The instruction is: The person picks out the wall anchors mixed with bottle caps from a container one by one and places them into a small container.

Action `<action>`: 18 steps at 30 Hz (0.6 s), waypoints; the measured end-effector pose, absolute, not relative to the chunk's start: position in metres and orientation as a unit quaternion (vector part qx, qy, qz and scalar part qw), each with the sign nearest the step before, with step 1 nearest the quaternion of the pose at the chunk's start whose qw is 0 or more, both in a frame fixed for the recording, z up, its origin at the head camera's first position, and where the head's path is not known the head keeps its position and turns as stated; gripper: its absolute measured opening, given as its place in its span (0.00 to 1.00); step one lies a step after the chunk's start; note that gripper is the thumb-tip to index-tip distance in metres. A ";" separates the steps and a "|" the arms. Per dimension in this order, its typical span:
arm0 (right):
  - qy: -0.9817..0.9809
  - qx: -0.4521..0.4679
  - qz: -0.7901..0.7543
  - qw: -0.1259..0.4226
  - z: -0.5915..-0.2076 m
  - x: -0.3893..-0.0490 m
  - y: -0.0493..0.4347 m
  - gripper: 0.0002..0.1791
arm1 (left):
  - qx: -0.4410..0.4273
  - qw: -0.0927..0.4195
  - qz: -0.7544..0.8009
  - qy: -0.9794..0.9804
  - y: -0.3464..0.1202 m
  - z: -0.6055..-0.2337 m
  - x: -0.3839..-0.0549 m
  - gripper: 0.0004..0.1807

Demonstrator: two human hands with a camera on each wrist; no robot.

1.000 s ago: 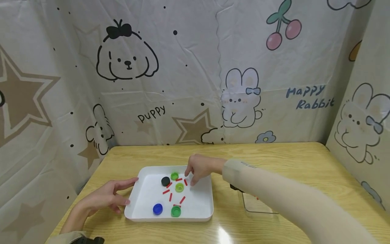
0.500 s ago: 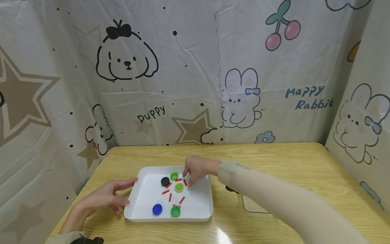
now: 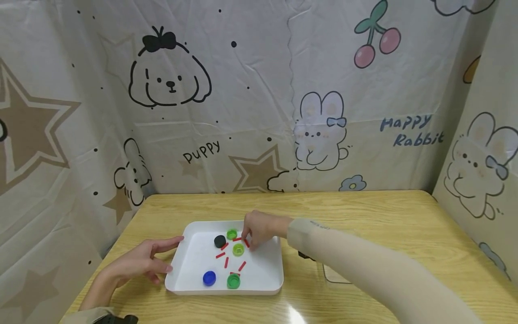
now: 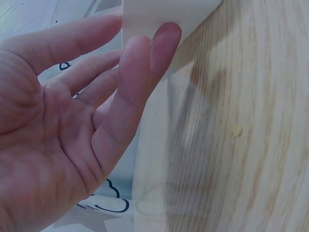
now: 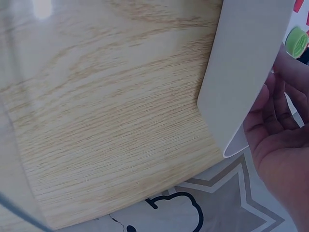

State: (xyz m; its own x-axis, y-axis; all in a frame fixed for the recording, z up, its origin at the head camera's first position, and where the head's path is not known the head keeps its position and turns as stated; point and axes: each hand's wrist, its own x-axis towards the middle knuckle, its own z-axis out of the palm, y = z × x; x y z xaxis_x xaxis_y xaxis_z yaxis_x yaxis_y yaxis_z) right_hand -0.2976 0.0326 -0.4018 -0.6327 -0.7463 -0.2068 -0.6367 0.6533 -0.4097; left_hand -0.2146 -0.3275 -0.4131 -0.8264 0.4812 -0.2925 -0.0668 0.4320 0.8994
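On the table [image 3: 194, 207], bottle caps [image 3: 209, 278] and sticks [image 3: 226, 262] are lying in a tray [image 3: 188, 261], left of a container [image 3: 339, 282]; behind, a curtain [image 3: 243, 112] is hanging.

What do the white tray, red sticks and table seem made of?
White tray: probably smooth moulded plastic, judging by its thin, rounded edges. Red sticks: evenly coloured, finish unclear; perhaps plastic, too small to be sure. Table: wood or laminate, glossy; grain and glare show.

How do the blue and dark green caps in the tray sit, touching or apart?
Apart: the head view shows bare white tray floor between the blue cap and the dark green cap.
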 end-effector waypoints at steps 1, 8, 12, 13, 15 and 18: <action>0.890 -0.388 -0.153 0.181 -0.402 -0.298 0.033 0.15 | 0.129 0.265 0.517 0.803 -0.327 -0.413 -0.215 0.48; 0.891 -0.388 -0.151 0.181 -0.406 -0.300 0.035 0.16 | 0.133 0.265 0.521 0.800 -0.328 -0.414 -0.215 0.48; 0.891 -0.389 -0.149 0.181 -0.407 -0.300 0.036 0.16 | 0.138 0.266 0.525 0.797 -0.329 -0.415 -0.215 0.48; 0.891 -0.390 -0.148 0.181 -0.408 -0.301 0.037 0.16 | 0.139 0.266 0.525 0.796 -0.330 -0.416 -0.215 0.48; 0.890 -0.392 -0.147 0.180 -0.408 -0.300 0.037 0.16 | 0.141 0.266 0.526 0.795 -0.330 -0.416 -0.215 0.48; 0.889 -0.395 -0.146 0.179 -0.408 -0.299 0.037 0.15 | 0.139 0.267 0.526 0.795 -0.330 -0.416 -0.215 0.48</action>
